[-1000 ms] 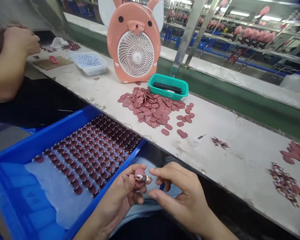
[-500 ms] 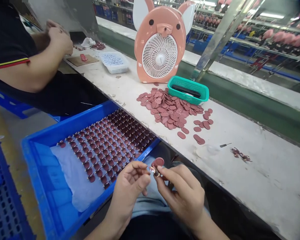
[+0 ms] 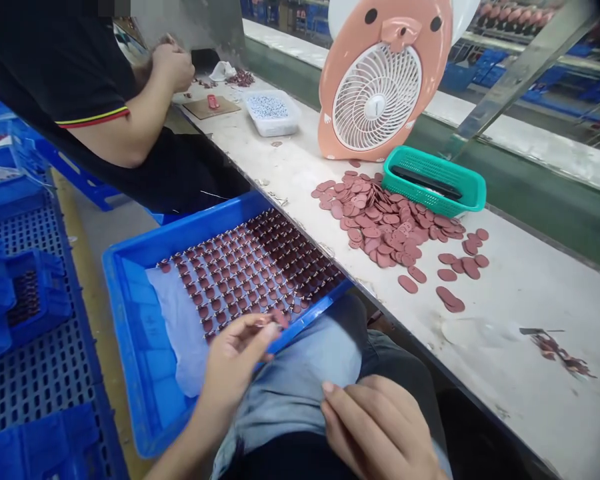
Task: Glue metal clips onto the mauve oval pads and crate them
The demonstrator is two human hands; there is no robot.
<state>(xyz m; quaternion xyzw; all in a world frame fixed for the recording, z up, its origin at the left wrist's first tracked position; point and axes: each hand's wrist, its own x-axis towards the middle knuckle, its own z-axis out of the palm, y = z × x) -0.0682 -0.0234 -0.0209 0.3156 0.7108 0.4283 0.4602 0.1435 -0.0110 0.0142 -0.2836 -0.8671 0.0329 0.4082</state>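
My left hand [image 3: 240, 353] pinches a small reddish-brown oval piece [image 3: 280, 318] between thumb and fingers, above the near right rim of the blue tray [image 3: 153, 437]. Inside the tray, rows of small reddish-brown pieces with pale ends [image 3: 240, 273] lie on a thin bluish-white sheet [image 3: 177, 333]. My right hand [image 3: 380, 427] hovers over my lap, its fingers closed together; I see nothing in them. On the white table [image 3: 360, 273] beside the tray is a heap of flat reddish-brown ovals [image 3: 380, 220].
A pink animal-shaped fan [image 3: 327, 137] stands behind the heap, next to a green basket [image 3: 473, 190] with a black item. Small dark-brown parts [image 3: 560, 353] lie at right. A translucent tub [image 3: 275, 123] stands farther back. At left sits a co-worker [image 3: 150, 133], hands raised.
My hands have come apart. The left has carried the reddish-brown piece toward the tray, while the right has let go of it and stayed over the lap. The view has turned left.
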